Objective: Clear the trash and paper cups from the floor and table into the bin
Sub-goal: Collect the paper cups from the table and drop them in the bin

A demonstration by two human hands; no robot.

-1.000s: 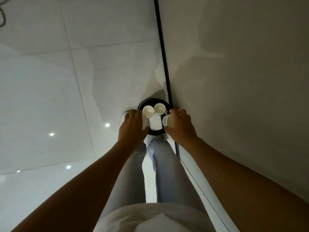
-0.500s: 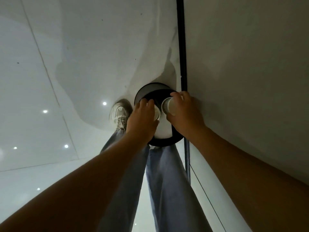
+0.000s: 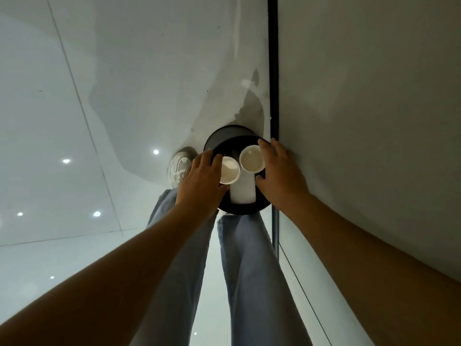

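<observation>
Plainly, two white paper cups (image 3: 252, 159) over black bin (image 3: 225, 137)

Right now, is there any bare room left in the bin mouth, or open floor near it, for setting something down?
The bin mouth is crowded: two paper cups, a white sheet, and the left hand and right hand at its rim. Only a dark sliver shows at its far edge. The tiled floor left of the shoe is bare.

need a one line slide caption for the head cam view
Head view: left hand and right hand each bring a paper cup over the black bin beside the wall.
</observation>
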